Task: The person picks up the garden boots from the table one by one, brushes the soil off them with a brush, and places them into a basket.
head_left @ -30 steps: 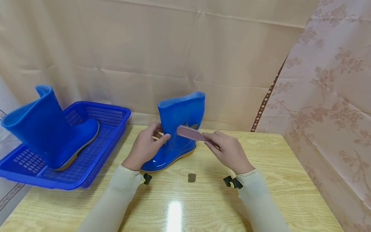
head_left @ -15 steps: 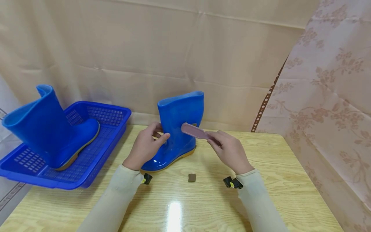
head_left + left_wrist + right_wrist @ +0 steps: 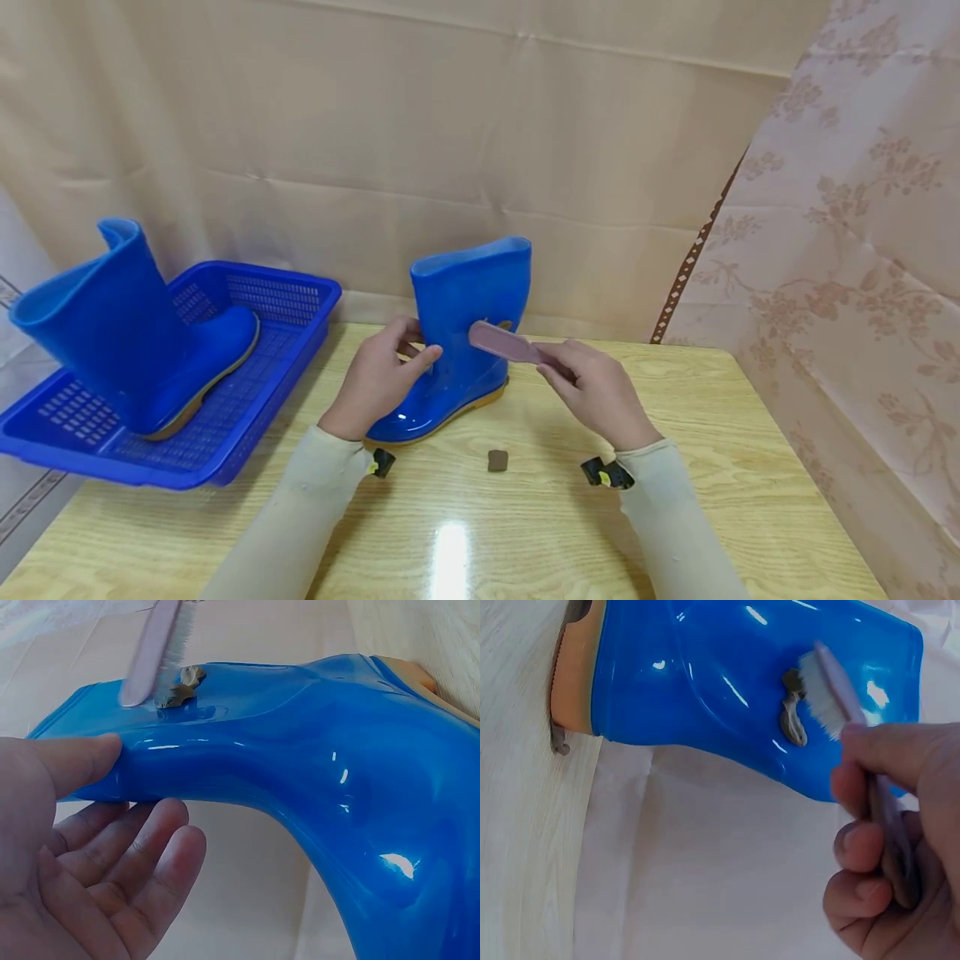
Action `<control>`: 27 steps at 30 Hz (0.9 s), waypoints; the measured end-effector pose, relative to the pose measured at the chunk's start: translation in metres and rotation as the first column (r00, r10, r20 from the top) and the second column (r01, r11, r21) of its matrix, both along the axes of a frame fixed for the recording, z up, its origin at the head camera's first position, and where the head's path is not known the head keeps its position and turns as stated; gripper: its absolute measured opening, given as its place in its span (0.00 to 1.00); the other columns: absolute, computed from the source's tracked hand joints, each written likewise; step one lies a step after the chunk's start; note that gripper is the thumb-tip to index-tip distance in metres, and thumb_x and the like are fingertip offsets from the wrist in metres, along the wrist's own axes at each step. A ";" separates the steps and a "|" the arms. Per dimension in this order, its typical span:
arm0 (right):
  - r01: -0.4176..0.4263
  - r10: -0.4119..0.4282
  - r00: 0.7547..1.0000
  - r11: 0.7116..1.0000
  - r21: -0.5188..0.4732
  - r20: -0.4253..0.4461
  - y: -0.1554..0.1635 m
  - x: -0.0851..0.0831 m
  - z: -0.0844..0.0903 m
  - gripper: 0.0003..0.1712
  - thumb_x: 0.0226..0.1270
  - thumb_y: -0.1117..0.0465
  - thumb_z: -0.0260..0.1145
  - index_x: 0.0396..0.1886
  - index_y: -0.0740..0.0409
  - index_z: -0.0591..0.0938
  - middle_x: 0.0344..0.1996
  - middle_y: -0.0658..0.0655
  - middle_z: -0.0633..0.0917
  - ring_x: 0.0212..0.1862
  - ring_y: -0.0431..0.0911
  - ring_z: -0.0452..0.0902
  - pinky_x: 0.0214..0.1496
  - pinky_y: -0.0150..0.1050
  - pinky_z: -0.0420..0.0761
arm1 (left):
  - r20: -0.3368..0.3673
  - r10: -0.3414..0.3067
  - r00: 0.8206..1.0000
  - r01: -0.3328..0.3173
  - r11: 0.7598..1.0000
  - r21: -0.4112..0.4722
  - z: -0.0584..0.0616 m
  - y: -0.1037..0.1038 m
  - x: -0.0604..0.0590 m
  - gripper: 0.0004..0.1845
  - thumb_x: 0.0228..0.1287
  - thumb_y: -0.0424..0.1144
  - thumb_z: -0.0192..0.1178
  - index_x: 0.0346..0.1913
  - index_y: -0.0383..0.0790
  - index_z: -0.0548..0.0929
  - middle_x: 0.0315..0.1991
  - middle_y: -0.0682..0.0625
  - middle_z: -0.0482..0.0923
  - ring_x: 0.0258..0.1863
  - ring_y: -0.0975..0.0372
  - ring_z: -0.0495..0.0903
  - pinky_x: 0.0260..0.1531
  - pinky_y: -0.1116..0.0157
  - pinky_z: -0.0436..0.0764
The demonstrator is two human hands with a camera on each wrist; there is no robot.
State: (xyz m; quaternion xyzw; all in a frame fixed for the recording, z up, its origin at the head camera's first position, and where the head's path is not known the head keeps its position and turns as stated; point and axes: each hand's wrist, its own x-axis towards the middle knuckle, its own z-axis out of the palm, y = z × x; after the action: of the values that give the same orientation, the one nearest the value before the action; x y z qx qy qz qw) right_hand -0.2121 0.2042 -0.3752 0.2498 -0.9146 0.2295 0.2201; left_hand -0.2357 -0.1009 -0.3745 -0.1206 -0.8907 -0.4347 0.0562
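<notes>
A blue rain boot (image 3: 465, 292) with a tan sole stands upright on the table, toe towards the front left. At the front of its shaft, my left hand (image 3: 378, 375) steadies it, thumb on the near side and fingers round the front edge. My right hand (image 3: 596, 387) grips the handle of a pinkish brush (image 3: 498, 342) with white bristles. Those bristles face the shaft, right beside a brownish clump like mud (image 3: 791, 724) stuck to it. In the left wrist view, the clump (image 3: 180, 695) lies close to the brush tip (image 3: 139, 694).
On the left, a blue plastic basket (image 3: 330, 296) holds another blue rain boot (image 3: 142, 325). A small brown square piece (image 3: 497, 461) lies on the wooden table (image 3: 675, 500) between the forearms. A beige curtain (image 3: 375, 150) hangs behind.
My right hand has drawn the brush slightly right along the shaft and turned it, so its bristles show less in the head view. My left hand keeps its place on the boot.
</notes>
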 end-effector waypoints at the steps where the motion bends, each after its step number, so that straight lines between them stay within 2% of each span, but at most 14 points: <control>1: -0.014 0.014 1.000 1.000 -0.004 -0.005 -0.001 0.000 0.000 0.16 0.74 0.57 0.70 0.58 0.50 0.88 0.26 0.45 0.77 0.23 0.38 0.66 0.24 0.35 0.66 | -0.003 -0.004 1.000 0.004 1.000 -0.001 0.000 0.000 0.000 0.22 0.75 0.52 0.62 0.63 0.43 0.76 0.54 0.46 0.83 0.50 0.53 0.84 0.50 0.49 0.86; 5: -0.040 0.040 0.999 0.999 -0.011 -0.030 -0.005 0.001 -0.001 0.17 0.74 0.57 0.69 0.59 0.50 0.87 0.26 0.44 0.76 0.23 0.37 0.65 0.23 0.33 0.65 | -0.016 -0.026 1.000 0.026 1.000 -0.003 0.001 0.000 0.002 0.22 0.75 0.51 0.63 0.62 0.44 0.76 0.53 0.47 0.83 0.50 0.54 0.84 0.50 0.49 0.86; 10: -0.020 0.020 0.999 1.000 -0.005 -0.049 -0.008 0.001 -0.003 0.17 0.73 0.58 0.70 0.59 0.51 0.87 0.26 0.45 0.77 0.23 0.37 0.65 0.23 0.33 0.65 | -0.010 -0.031 0.999 0.031 1.000 -0.005 0.002 0.000 0.003 0.22 0.75 0.51 0.63 0.63 0.44 0.76 0.53 0.47 0.83 0.50 0.54 0.84 0.50 0.49 0.86; 18: 0.047 -0.047 0.999 0.999 -0.022 0.011 -0.007 0.000 -0.004 0.16 0.73 0.59 0.70 0.58 0.54 0.87 0.30 0.49 0.83 0.25 0.39 0.69 0.25 0.35 0.68 | 0.026 -0.006 1.000 0.006 1.000 -0.007 0.001 0.000 0.001 0.23 0.76 0.52 0.61 0.64 0.43 0.76 0.54 0.47 0.83 0.51 0.54 0.83 0.50 0.50 0.86; 27: 0.057 -0.056 0.997 0.998 -0.012 0.050 -0.001 -0.001 -0.001 0.17 0.73 0.59 0.70 0.58 0.54 0.87 0.31 0.49 0.83 0.25 0.40 0.70 0.27 0.36 0.70 | 0.037 0.020 0.999 -0.020 1.000 -0.008 -0.001 0.000 0.000 0.23 0.76 0.53 0.61 0.64 0.44 0.76 0.55 0.47 0.83 0.51 0.53 0.83 0.50 0.49 0.86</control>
State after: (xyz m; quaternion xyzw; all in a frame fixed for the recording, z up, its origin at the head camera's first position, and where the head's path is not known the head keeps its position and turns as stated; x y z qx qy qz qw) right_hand -0.2127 0.2036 -0.3762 0.2167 -0.9249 0.2354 0.2056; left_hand -0.2354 -0.1009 -0.3754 -0.1038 -0.8945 -0.4327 0.0437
